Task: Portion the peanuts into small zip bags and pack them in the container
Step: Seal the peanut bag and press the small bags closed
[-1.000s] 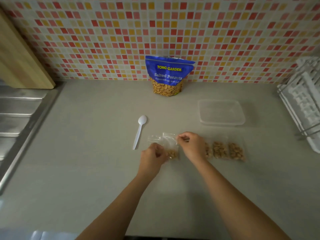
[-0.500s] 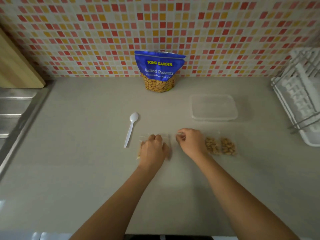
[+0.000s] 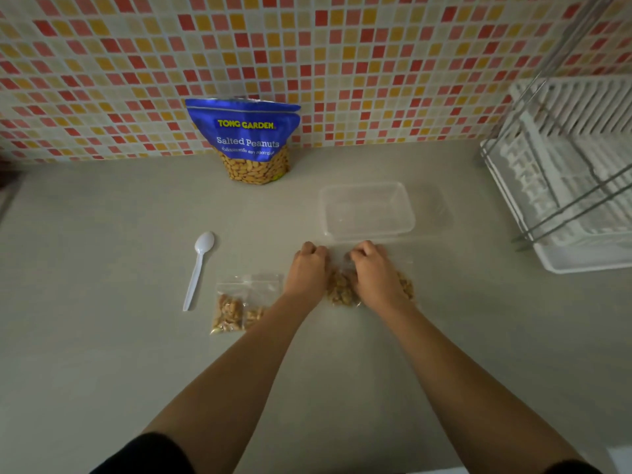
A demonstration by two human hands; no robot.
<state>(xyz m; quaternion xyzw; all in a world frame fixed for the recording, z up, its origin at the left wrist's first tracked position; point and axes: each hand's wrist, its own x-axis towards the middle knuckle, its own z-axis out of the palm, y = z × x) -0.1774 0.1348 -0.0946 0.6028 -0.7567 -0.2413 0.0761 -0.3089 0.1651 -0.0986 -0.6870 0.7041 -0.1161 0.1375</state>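
A blue bag of salted peanuts [image 3: 244, 138] stands against the tiled wall. The clear plastic container [image 3: 367, 230] sits open on the counter, with nothing visible inside. Just in front of it, my left hand [image 3: 309, 271] and my right hand [image 3: 374, 278] are curled on a small zip bag of peanuts [image 3: 342, 290] that lies between them. Another filled bag [image 3: 406, 285] peeks out to the right of my right hand. Two more small zip bags with peanuts [image 3: 229, 311] lie untouched to the left of my left forearm.
A white plastic spoon [image 3: 200, 265] lies left of the bags, bowl pointing away from me. A white dish rack [image 3: 564, 186] with metal wires fills the right edge of the counter. The tiled wall runs along the back.
Both hands have moved right, off the bag they were pressing, onto the bags in front of the container. The left bags now lie released beside the spoon.
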